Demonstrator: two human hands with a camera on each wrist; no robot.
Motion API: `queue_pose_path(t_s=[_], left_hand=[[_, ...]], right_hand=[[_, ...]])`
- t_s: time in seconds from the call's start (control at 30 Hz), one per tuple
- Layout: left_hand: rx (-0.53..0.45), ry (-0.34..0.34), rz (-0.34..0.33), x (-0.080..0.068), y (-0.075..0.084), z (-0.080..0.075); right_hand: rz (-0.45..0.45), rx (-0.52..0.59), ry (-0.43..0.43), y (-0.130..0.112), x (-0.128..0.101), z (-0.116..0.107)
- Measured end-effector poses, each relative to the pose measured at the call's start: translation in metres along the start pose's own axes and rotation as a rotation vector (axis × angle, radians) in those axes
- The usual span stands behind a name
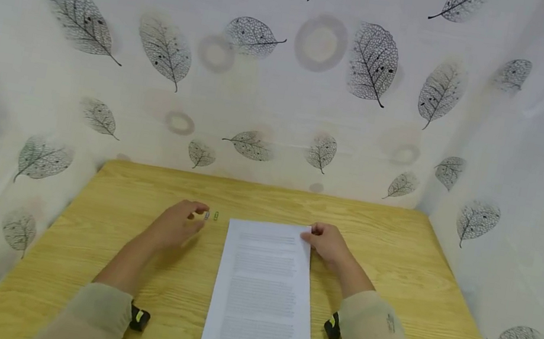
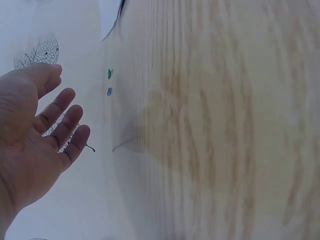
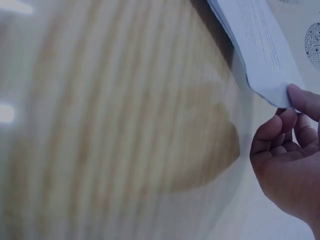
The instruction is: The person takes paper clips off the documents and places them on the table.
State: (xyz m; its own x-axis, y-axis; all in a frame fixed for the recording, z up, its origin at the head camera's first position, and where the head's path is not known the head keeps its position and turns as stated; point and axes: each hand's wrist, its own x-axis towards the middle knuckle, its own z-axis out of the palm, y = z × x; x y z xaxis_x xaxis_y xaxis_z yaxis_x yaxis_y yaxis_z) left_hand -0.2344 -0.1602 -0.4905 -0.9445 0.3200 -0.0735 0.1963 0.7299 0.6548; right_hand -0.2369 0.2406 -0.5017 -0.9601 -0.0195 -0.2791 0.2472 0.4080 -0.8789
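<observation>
A stack of printed paper sheets lies lengthwise on the wooden table. My right hand pinches its far right corner, the thumb on top and the curled fingers beneath. Seen from the right wrist, that corner of the paper stack is lifted off the wood. My left hand reaches to the left of the paper, fingers loosely bent and holding nothing. Just beyond its fingertips lie two small paper clips: a blue paper clip and a green paper clip. Both clips also show in the left wrist view, apart from the left hand.
The wooden table reaches back to a pale curtain printed with dark leaves, which also closes off both sides. Black wrist cameras sit under both sleeves, one by the left cuff and one by the right cuff.
</observation>
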Motion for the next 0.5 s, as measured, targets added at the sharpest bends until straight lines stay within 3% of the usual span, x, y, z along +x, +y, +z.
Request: queue_pose_path(t_s=[0.3,0.5], left_hand=[[-0.004,-0.002,0.04,-0.007,0.003,0.005],[0.001,0.009,0.051,-0.008,0.005,0.007]], right_hand=[[-0.008,-0.095,0.067,-0.006,0.02,-0.009],[-0.077,-0.297,0.114,-0.004,0.032,-0.007]])
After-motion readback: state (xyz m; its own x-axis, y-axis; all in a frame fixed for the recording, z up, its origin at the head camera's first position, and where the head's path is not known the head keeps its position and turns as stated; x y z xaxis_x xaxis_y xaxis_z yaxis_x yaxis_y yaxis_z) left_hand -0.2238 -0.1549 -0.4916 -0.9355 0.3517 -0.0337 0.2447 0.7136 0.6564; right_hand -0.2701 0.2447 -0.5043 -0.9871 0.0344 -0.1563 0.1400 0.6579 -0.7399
